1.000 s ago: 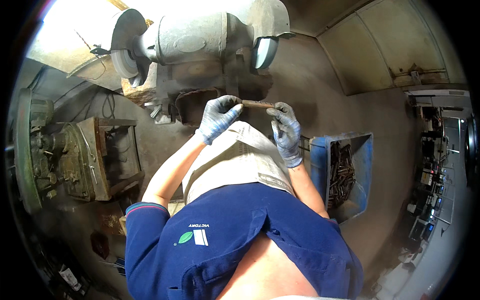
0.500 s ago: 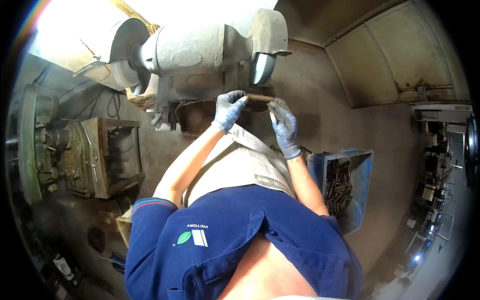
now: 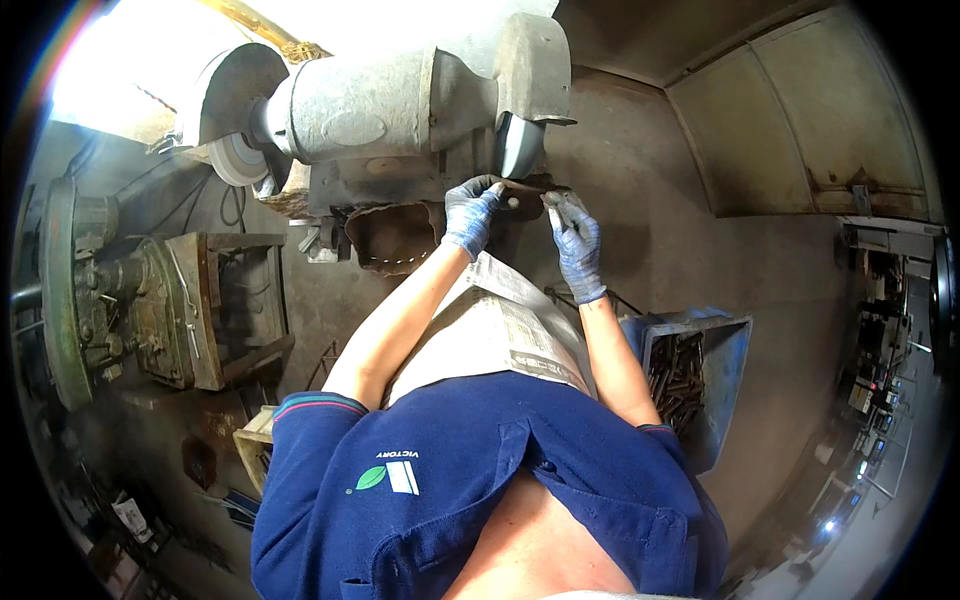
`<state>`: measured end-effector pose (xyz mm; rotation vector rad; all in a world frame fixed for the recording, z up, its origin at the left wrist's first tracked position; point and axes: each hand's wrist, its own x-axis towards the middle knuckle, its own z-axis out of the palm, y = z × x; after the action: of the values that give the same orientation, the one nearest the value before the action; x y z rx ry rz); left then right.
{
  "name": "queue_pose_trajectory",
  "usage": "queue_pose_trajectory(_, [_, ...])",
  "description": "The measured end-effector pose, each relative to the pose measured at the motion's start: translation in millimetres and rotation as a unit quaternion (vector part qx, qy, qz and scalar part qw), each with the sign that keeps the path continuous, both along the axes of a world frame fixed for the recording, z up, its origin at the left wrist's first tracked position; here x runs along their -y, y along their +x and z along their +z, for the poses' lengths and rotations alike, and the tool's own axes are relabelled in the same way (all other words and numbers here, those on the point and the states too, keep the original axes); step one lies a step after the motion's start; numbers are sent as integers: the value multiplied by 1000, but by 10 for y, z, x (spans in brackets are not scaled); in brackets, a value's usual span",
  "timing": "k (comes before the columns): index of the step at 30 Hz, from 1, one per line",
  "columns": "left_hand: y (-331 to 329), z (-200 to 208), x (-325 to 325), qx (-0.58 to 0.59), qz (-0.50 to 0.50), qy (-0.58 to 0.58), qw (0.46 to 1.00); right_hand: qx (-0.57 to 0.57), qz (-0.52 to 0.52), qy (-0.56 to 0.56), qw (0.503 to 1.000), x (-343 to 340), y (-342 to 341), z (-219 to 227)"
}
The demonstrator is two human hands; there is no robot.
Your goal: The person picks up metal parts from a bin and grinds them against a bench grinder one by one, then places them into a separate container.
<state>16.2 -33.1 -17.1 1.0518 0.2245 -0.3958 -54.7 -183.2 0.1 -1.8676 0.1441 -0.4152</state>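
Note:
Both my hands wear blue-and-grey gloves and are raised in front of the right grinding wheel [image 3: 519, 150] of a grey bench grinder [image 3: 365, 110]. Between them a short brown metal rod [image 3: 523, 187] lies roughly level, just under the wheel's lower edge. My left hand [image 3: 470, 218] is closed around the rod's left end. At the other end, the fingers of my right hand [image 3: 576, 245] pinch it. Whether the rod touches the wheel I cannot tell. Below the grinder, left of my left hand, is a dark open-topped metal trough [image 3: 395, 240].
A blue crate [image 3: 728, 385] of similar rods stands by my right elbow. Off to the left are the grinder's other wheel [image 3: 237, 160] and a greenish machine [image 3: 150, 310] with a metal frame. Large metal panels [image 3: 800, 120] stand at the far right. A pale apron [image 3: 470, 345] covers my lap.
My hands and the rod have shifted slightly right, toward the right wheel's lower edge. The view has moved a little, with the grinder now further left.

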Motion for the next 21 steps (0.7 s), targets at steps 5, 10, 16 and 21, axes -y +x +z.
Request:
queue_pose_trajectory(5, [64, -38, -153, 4, 3, 67, 998, 26, 8, 46, 999, -109, 72, -197])
queue_pose_trajectory(10, [135, -133, -367, -19, 23, 54, 998, 6, 29, 90, 995, -319, 190, -257])
queue_pose_trajectory(16, [157, -109, -332, -19, 14, 68, 997, -35, 42, 82, 995, -238, 199, -314])
queue_pose_trajectory(21, [137, -131, -51, 6, -20, 77, 997, -65, -2, 90, 994, 28, 90, -300])
